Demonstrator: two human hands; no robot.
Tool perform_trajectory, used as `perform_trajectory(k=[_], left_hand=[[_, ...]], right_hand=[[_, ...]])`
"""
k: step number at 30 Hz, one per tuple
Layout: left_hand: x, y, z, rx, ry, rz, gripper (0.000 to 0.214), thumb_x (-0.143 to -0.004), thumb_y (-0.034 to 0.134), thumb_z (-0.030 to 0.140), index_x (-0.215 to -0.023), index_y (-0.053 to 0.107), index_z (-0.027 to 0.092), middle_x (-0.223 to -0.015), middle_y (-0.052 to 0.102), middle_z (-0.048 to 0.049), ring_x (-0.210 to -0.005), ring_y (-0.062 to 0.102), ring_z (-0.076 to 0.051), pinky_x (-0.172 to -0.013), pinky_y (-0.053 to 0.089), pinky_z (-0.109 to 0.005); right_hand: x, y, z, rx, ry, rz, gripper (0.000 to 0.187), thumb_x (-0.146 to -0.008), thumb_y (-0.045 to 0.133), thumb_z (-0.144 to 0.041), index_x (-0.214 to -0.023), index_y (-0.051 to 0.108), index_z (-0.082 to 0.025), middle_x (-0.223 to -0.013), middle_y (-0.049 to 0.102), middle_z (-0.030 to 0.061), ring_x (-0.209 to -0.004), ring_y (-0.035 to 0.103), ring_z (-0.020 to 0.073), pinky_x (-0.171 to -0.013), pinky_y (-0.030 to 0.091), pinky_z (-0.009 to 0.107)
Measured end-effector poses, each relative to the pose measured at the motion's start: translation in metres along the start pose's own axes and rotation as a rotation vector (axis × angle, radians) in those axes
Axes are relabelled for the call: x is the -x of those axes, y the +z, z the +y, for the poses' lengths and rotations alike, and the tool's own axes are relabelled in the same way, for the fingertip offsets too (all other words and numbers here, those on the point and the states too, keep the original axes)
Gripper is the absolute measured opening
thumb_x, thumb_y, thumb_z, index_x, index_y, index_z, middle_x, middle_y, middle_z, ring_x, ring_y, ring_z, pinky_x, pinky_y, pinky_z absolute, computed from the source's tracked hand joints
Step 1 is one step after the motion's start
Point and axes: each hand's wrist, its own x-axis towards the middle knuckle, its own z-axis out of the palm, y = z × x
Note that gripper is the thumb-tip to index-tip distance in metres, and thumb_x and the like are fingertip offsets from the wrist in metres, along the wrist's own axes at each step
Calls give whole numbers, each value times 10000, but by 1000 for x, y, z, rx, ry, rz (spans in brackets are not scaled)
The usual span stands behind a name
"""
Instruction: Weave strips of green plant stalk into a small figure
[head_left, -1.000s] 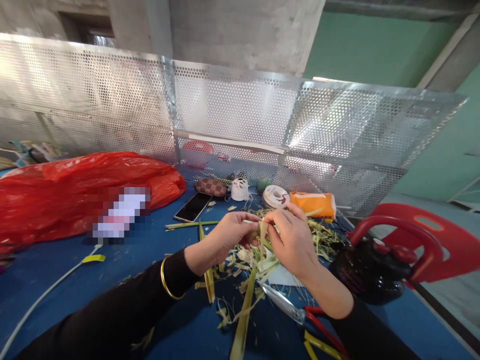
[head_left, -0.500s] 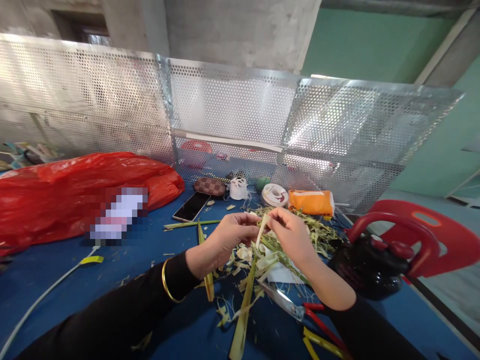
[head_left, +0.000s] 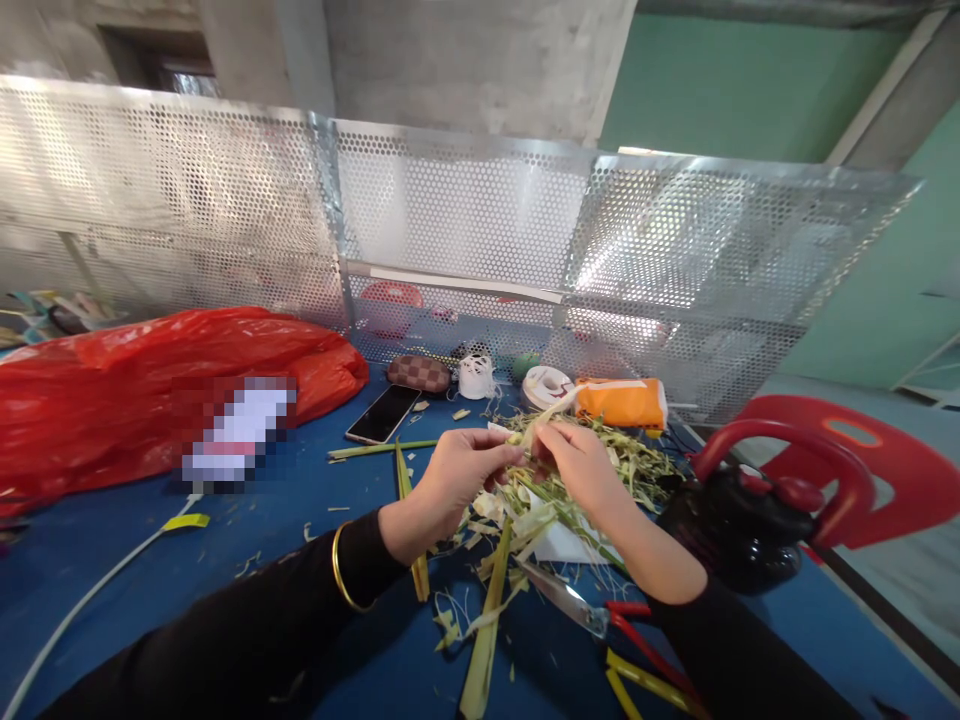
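My left hand (head_left: 469,470) and my right hand (head_left: 576,462) meet over a heap of plant scraps, fingertips close together. Between them is a pale strip of plant husk (head_left: 556,408), its free end pointing up and to the right. Both hands pinch it; my fingers hide its lower part. Beneath lie green and pale husk scraps (head_left: 534,522) on a partly covered white sheet (head_left: 566,545). A long green leaf (head_left: 487,630) runs toward me. Scissors (head_left: 566,598) with red handles rest beside my right forearm.
On the blue table (head_left: 330,580) are a red plastic bag (head_left: 165,390), a lit phone (head_left: 244,430) on a cable, a dark phone (head_left: 384,413), a tape roll (head_left: 548,387), an orange packet (head_left: 622,403) and a black pot (head_left: 739,535) with a red handle. A perforated metal screen (head_left: 457,200) stands behind.
The husk strip's free end has swung from pointing down toward me to pointing up and right. My hands stay in nearly the same place.
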Motion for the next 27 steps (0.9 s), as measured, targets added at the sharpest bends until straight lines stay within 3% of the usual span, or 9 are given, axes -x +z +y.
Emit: perform_trajectory(k=[5,8,10,14,17,20,23,27], left_hand=[[-6,-8,6,91,-10,87,132,-652,749,211,-693,696,97,-671,677,-55,-444,439,-43,-426,302,-187],[-9,-12,10,162,-50,135,137,-654,752,203,-717,694,97,-686,677,-54,-451,463,-40,-424,308,-173],[-9,-13,11,184,-69,131,124,-665,744,201,-701,688,96,-675,670,-48,-448,469,-38,-423,314,-171],[-8,-11,10,165,-85,103,102,-695,709,183,-665,679,91,-574,610,-17,-427,450,-38,-414,299,-173],[-8,-11,7,164,-83,85,101,-694,707,186,-670,692,89,-537,579,-4,-432,450,-40,-420,294,-174],[-8,-10,4,153,-83,81,92,-696,694,178,-653,692,96,-577,624,-27,-432,454,-42,-424,302,-182],[-8,-8,3,117,-78,68,85,-703,675,173,-669,702,100,-640,671,-52,-434,459,-43,-421,303,-187],[-6,-5,3,95,-61,70,74,-683,697,180,-689,711,107,-655,684,-55,-449,467,-49,-432,308,-188]], right_hand=[[4,-18,-12,76,-112,-188,118,-871,508,-301,-865,568,-200,-678,640,-10,-516,634,150,-567,519,306],[11,-31,-25,224,-307,-272,235,-883,503,-222,-1100,594,-224,-799,689,14,-672,678,163,-681,552,334],[15,-36,-31,242,-390,-358,242,-899,505,-224,-1094,646,-242,-945,712,41,-839,688,181,-776,557,351],[18,-37,-33,8,-356,-511,316,-953,407,-221,-1165,641,-226,-1072,710,75,-1002,670,204,-880,540,388],[16,-28,-28,-31,-378,-415,245,-915,511,-237,-1108,660,-215,-1011,718,75,-933,682,206,-817,556,364],[16,-15,-23,26,-505,-146,121,-863,614,-248,-928,713,-224,-858,699,41,-818,659,192,-762,539,347],[17,-6,-17,-58,-567,42,118,-870,603,-243,-872,720,-232,-900,665,45,-841,617,198,-756,503,348],[18,-3,-14,-248,-455,56,231,-925,508,-296,-792,682,-221,-831,636,29,-681,555,161,-632,462,306]])
